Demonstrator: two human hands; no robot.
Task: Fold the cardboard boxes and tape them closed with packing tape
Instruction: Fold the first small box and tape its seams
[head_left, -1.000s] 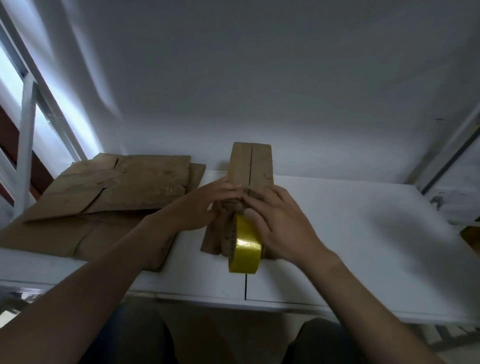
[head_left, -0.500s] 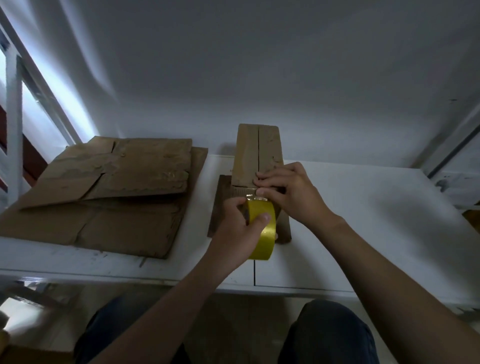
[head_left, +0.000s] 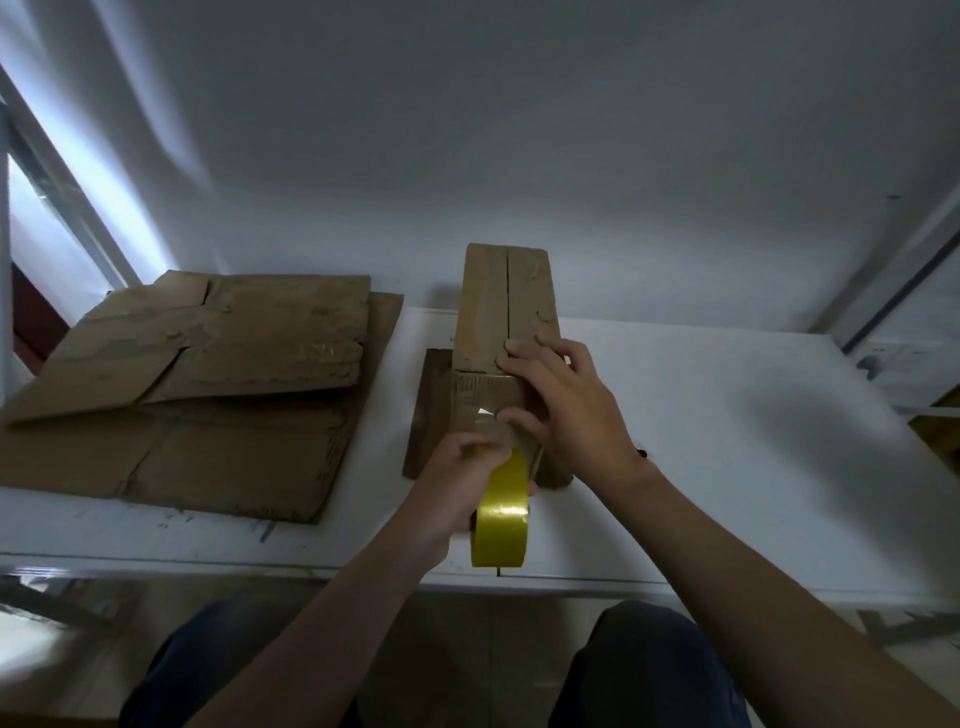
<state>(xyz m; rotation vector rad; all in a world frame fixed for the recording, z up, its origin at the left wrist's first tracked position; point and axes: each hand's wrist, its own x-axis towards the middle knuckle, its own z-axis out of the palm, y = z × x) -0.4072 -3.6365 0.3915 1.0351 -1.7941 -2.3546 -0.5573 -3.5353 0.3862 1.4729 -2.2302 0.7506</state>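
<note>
Pulling tape roll farther down box, left hand gripping.

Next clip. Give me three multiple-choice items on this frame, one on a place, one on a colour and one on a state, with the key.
1. Where does the stack of flattened brown cardboard sheets lie?
A. On the white table, left of the folded brown cardboard box
B. On top of that box
C. On the person's lap

2. What colour is the round roll of packing tape?
A. Red
B. Yellow
C. Blue

3. What is the left hand doing?
A. Lying flat on the table
B. Gripping the tape roll
C. Lifting a cardboard sheet

Key:
1 A: the stack lies on the tabletop beside the box.
2 B: the roll's band is shiny yellow.
3 B: its fingers curl round the roll while the right hand presses on the box.
</note>
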